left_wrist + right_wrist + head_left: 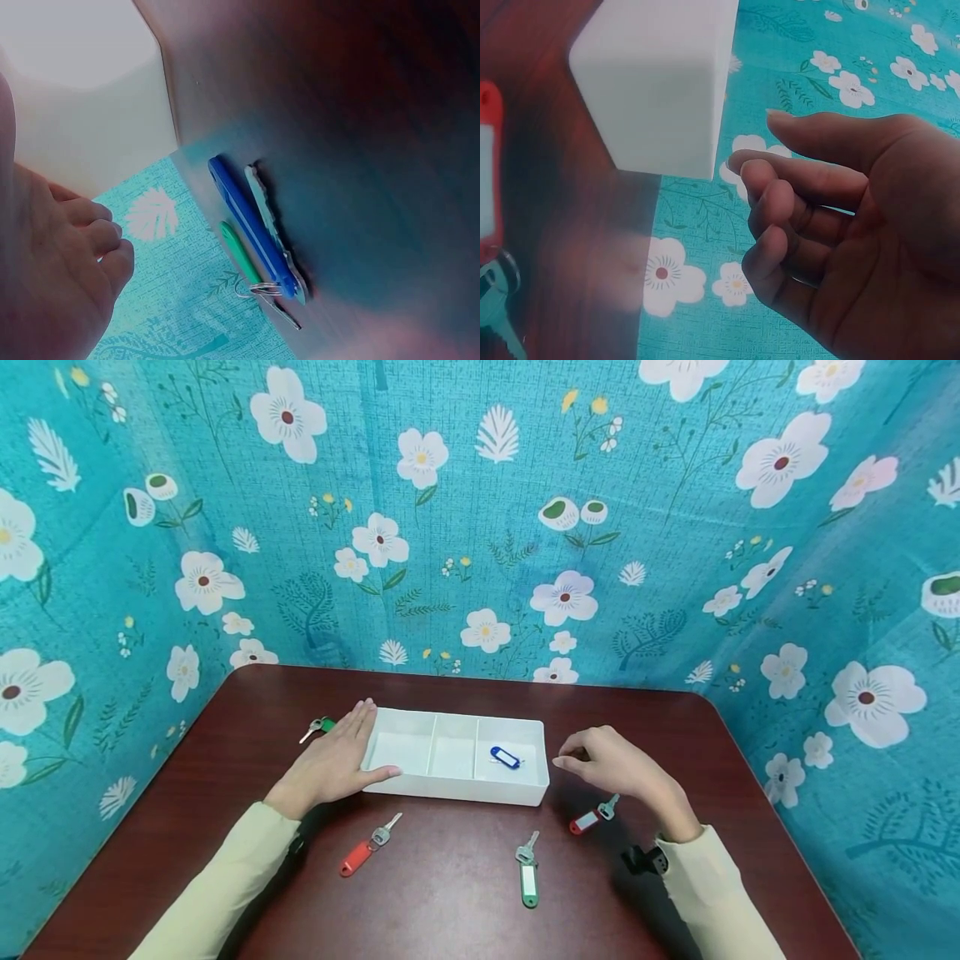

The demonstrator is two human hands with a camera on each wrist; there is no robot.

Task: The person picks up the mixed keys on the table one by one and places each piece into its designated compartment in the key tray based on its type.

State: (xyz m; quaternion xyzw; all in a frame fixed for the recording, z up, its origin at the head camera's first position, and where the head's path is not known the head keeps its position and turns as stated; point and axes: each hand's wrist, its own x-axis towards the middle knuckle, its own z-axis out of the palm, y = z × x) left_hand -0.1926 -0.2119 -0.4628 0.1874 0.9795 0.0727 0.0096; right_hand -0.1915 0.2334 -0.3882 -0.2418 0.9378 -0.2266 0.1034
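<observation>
Starting at the near side, I record on my head view two pale sleeves, left (pixel 225 885) and right (pixel 720 885), with a dark strapped device (pixel 647 861) at the right cuff. On the brown table (pixel 435 914) before me lies a green tag (pixel 529 887), its key (pixel 527 852) pointing away toward the tray. Left of it I find a red tag (pixel 356 859) joined to a key; to the right, near the right forearm, a second red tag (pixel 585 822), also with a key.

My left hand (pixel 333 766) is released: fingers extended along the left end of the white tray (pixel 450 788), thumb over its near edge. My right hand (pixel 618 766) is relaxed, fingers loosely bent, grasping nothing; it hovers just beside the tray's right end, and the right wrist view confirms a gap.

The tray has three compartments. A blue tag (pixel 505 757) lies in the right-hand one; whatever is attached to it is too small to tell.

Past the left hand I note a second green tag (pixel 327 725) with a key. The left wrist view shows a second blue tag (pixel 251 229) just beside it. Behind the table hangs a turquoise flowered cloth (pixel 465 535).
</observation>
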